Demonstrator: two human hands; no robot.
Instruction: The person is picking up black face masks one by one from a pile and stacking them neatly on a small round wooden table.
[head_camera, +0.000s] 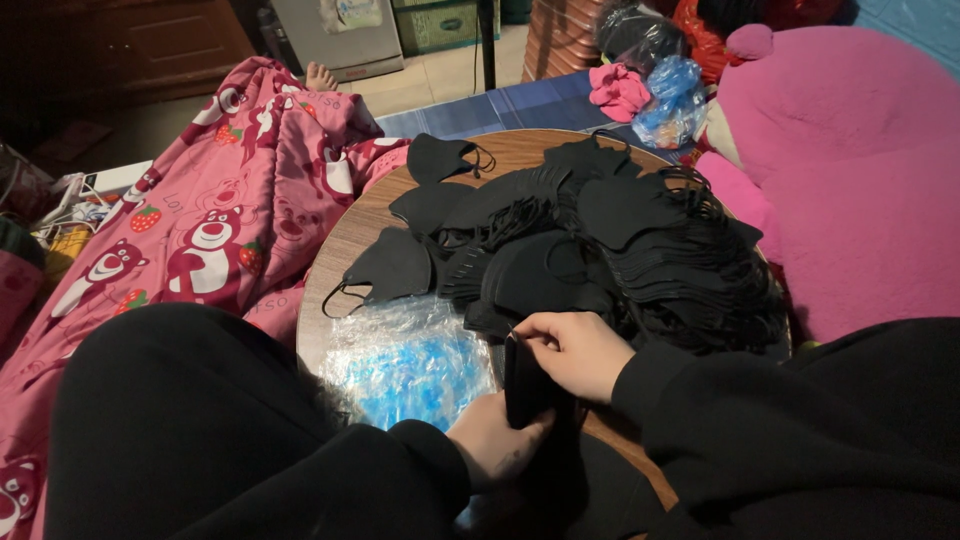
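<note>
Clearly, both hands, left (495, 440) and right (575, 352), gripped one small stack (524, 385); beyond it, most masks (600, 240) lay unsorted on the table (345, 240).

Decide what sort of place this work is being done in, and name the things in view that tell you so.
Most likely a room in a home, not a workshop. A pink bear-print blanket lies beside the round wooden table, a big pink plush toy sits at the right, and both hands work a stack of black face masks.

Both black-sleeved arms meet low at centre. Left hand (497, 440) cupped beneath, fingers curled up; right hand (573, 352) closed just above it.
</note>
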